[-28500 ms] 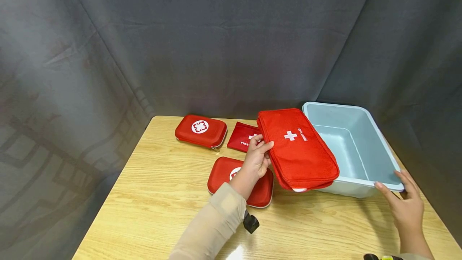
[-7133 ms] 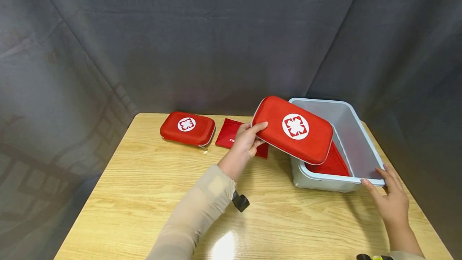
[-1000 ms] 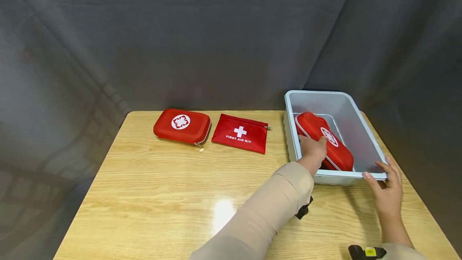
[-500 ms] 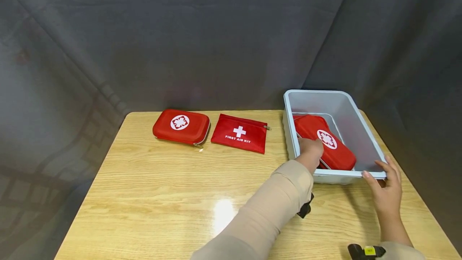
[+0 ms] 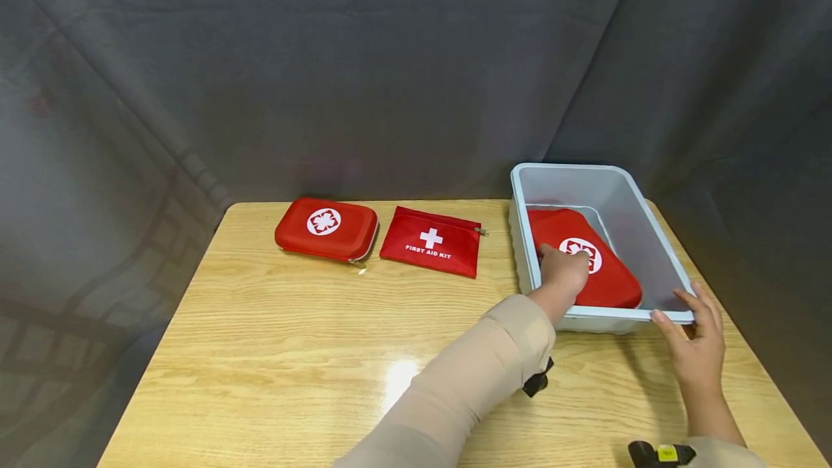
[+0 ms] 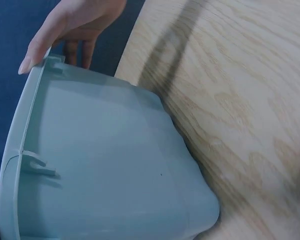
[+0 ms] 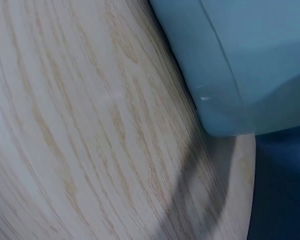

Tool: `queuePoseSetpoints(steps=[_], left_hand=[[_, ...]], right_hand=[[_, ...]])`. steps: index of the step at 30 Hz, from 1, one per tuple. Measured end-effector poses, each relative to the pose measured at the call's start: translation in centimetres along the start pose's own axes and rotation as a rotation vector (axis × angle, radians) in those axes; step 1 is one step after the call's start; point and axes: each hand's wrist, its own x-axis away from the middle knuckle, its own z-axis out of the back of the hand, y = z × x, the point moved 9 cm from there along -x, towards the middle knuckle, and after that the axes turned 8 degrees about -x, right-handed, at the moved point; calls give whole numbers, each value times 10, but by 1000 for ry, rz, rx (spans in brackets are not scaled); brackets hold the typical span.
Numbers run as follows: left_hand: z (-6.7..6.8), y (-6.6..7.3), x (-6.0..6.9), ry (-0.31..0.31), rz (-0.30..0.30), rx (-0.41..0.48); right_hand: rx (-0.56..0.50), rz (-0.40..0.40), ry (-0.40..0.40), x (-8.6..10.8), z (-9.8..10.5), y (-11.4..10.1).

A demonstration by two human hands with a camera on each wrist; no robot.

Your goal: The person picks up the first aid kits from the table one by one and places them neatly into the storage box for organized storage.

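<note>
Inside the light blue-grey plastic bin (image 5: 656, 251) at the right, a red hard-shell first aid case (image 5: 601, 284) with a white round emblem lies over another red pouch, which is mostly hidden. My left hand (image 5: 562, 273) reaches over the near-left rim and rests on the case's top beside the emblem; its fingertips are partly hidden. At the bin's near-right corner my right hand (image 5: 700, 345) grips the rim, thumb on the near side. The left wrist view shows the right hand (image 6: 85, 22) over the rim of the bin (image 6: 110, 150).
A second red hard-shell case (image 5: 325, 230) lies at the table's far left. Between it and the bin lies a flat red zip pouch (image 5: 430, 243) printed FIRST AID KIT. Dark grey curtain (image 5: 390, 78) hangs behind the wooden table (image 5: 273, 367).
The hard-shell case, earlier carried over the bin, went inside. Over the last second it settled from tilted to flatter, and my left hand moved onto its top. My right hand stayed on the rim.
</note>
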Motion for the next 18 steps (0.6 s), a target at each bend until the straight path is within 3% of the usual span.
queuePoseSetpoints(steps=[10,13,18], left_hand=[[6,30,16,-46,-420,-375],[11,37,23,-65,-543,-412],[26,42,30,-86,-687,-393]], right_hand=[[106,-40,-23,-1,1,0],[134,-55,-40,-1,1,0],[188,-85,-75,0,1,-2]])
